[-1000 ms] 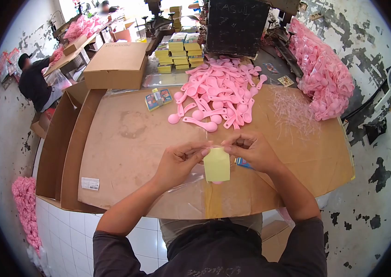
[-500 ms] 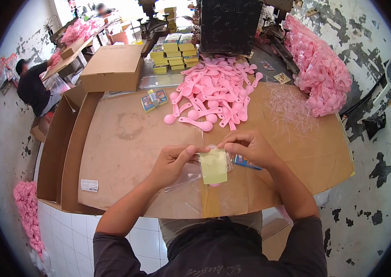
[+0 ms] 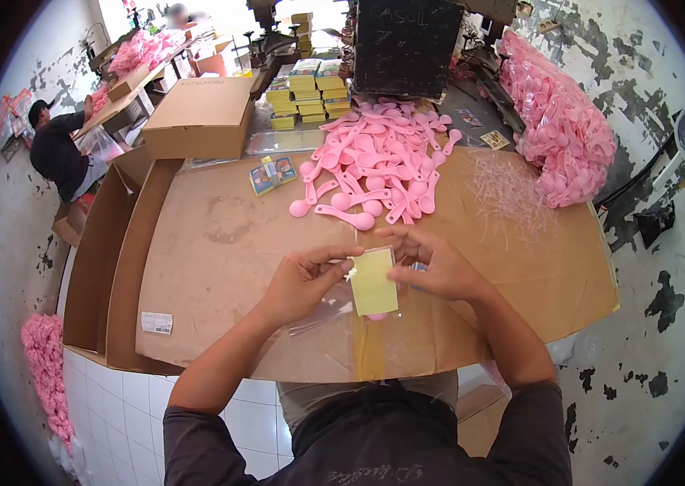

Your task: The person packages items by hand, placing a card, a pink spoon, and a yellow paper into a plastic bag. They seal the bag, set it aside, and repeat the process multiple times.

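Observation:
A pale yellow card (image 3: pixel 374 283) lies upright in front of me, apparently in a clear plastic bag whose edges show around it. A bit of a pink scoop (image 3: pixel 376 317) sticks out below the card. My left hand (image 3: pixel 310 277) is closed in a pinch at the card's upper left, with a small crumpled whitish strip (image 3: pixel 351 274) at its fingertips. My right hand (image 3: pixel 431 263) holds the right edge, thumb on the card's face and fingers raised behind. Partly hidden under the right hand is a stack of blue printed cards (image 3: pixel 419 279).
A heap of pink scoops (image 3: pixel 379 158) covers the table's far middle. Printed cards (image 3: pixel 272 175) lie left of it, thin clear strips (image 3: pixel 508 190) right. A closed carton (image 3: pixel 198 117), a bulging bag of scoops (image 3: pixel 557 121) and card stacks (image 3: pixel 306 93) stand behind. A co-worker (image 3: pixel 63 154) sits far left.
Both hands were pinching at the card's top edge. My right hand has moved down to the right side with its fingers spreading; a whitish strip now shows at my left fingertips.

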A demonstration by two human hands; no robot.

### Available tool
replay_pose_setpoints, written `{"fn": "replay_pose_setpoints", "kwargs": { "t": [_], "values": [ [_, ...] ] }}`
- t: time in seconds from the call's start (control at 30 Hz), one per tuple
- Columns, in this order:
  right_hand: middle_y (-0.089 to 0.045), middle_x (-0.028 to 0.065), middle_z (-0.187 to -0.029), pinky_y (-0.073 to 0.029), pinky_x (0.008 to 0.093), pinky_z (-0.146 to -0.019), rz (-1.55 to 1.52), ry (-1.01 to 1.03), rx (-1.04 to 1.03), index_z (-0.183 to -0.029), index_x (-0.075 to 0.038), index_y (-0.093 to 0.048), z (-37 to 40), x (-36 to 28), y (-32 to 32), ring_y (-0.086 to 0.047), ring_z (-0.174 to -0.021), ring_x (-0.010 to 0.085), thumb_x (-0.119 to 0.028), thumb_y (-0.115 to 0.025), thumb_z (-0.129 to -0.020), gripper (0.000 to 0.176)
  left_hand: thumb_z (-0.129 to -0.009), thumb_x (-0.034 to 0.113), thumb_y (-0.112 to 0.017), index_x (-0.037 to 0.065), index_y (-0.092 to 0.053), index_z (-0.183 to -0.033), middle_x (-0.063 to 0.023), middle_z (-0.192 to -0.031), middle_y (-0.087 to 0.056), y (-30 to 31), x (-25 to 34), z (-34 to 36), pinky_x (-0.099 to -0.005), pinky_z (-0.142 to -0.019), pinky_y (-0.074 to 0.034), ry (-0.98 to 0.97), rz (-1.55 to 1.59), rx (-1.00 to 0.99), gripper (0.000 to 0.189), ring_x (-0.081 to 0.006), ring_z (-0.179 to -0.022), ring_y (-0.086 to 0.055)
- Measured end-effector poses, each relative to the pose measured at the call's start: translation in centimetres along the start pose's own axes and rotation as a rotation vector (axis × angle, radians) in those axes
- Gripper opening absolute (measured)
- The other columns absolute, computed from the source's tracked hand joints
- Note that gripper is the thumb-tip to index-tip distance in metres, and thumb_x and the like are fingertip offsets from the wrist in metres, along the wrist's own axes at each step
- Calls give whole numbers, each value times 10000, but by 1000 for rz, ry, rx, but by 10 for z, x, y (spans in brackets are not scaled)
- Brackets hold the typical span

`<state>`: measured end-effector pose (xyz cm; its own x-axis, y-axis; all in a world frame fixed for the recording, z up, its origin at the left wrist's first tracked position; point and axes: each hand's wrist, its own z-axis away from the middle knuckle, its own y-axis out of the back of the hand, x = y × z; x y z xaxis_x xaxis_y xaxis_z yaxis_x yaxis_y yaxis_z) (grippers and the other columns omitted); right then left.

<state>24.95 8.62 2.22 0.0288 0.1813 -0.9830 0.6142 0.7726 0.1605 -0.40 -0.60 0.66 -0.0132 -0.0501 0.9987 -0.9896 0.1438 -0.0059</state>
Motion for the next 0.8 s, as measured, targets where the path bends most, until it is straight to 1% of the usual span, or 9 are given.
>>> {"fn": "replay_pose_setpoints", "kwargs": {
  "t": [0.17,0.3,0.37,0.47,0.57,0.6,0.67,0.77,0.8],
  "values": [
    [-707,70,-1076,-539,279,-822,21,50,-2,-1352,34,-571,-3,10,2,-663,-952,110,5,-706,-948,426,-1028,87,-646,-22,-633,-1321,-85,-1095,-741,-16,13,-1,-291,-889,-589,-178,219,161,313,-139,-1055,-696],
    [-717,60,-1075,-548,295,-822,-108,115,4,-1336,12,-600,-7,-5,-1,-679,-970,121,-5,-695,-957,391,-1000,90,-681,-19,-642,-1272,-116,-1075,-729,0,14,1,-322,-864,-608,-10,47,16,295,-155,-984,-718],
    [-723,60,-1083,-548,296,-831,36,90,124,-1312,-2,-626,-6,-11,7,-687,-980,128,-38,-686,-970,349,-987,94,-695,-13,-652,-1252,-103,-1082,-720,20,12,-1,-319,-805,-619,87,29,-35,289,-151,-937,-721],
    [-727,75,-1108,-548,307,-844,340,51,233,-1291,-24,-651,0,-5,30,-693,-989,145,-93,-686,-975,326,-1000,175,-672,20,-665,-1225,-42,-1081,-710,61,26,1,-333,-717,-605,-105,58,375,273,-162,-897,-714],
    [-721,119,-1142,-550,335,-852,507,-7,272,-1264,-27,-671,5,0,47,-698,-999,193,-148,-712,-951,338,-1095,363,-506,-15,-539,-1395,-142,-1385,-633,117,38,-2,-344,-1048,-526,-530,417,835,484,-203,-1284,-614],
    [-717,137,-1154,-551,347,-853,534,-30,278,-1252,-25,-677,6,1,50,-700,-1003,214,-166,-723,-940,346,-1095,372,-506,-48,-506,-1419,-167,-1443,-591,122,48,1,-365,-1069,-525,-584,518,854,531,-225,-1355,-566],
    [-709,151,-1124,-551,374,-853,704,-47,286,-1225,-29,-690,10,4,55,-698,-1008,255,-195,-739,-923,349,-1084,330,-538,-36,-495,-1442,-155,-1385,-628,121,45,0,-332,-1006,-546,-541,573,840,513,-206,-1273,-622],
    [-691,164,-1071,-549,398,-853,877,-109,230,-1176,-25,-705,19,-1,63,-689,-1007,295,-222,-766,-891,351,-1085,292,-534,16,-525,-1444,-117,-1340,-655,105,9,-8,-306,-938,-529,-366,129,680,453,-174,-1133,-664],
    [-684,167,-1052,-548,403,-853,923,-138,202,-1158,-22,-710,23,-3,66,-685,-1006,305,-227,-775,-880,351,-1029,249,-622,36,-591,-1390,-77,-1209,-677,95,-1,-13,-276,-856,-518,-265,-90,603,421,-138,-1001,-649]
  ]
}}
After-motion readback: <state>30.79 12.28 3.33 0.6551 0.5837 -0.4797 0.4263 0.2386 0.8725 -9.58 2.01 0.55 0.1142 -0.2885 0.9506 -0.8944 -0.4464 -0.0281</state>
